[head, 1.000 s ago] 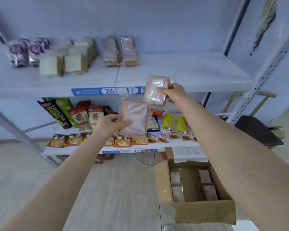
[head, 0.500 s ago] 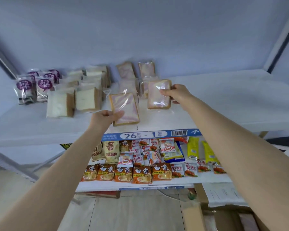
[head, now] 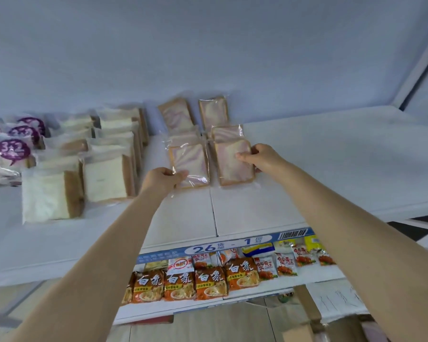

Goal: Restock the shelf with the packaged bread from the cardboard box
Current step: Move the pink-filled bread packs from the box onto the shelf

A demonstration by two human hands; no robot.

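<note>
1. Resting on the white shelf (head: 331,169), the left bread pack (head: 192,161) and the right bread pack (head: 229,169) sit side by side, just in front of matching packs (head: 176,114).
2. Left hand (head: 162,180) pinches the left bread pack's lower corner; right hand (head: 262,157) grips the right bread pack's side.
3. White loaves (head: 104,178) sit to the left, noodle packets (head: 210,280) on the shelf below.

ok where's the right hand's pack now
Head view: the pack is on the upper shelf right of centre, in the right hand, just right of the left hand's pack.

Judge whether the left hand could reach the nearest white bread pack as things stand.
Likely yes: nothing stands between the left hand and that white bread pack, but it holds marbled bread.
</note>
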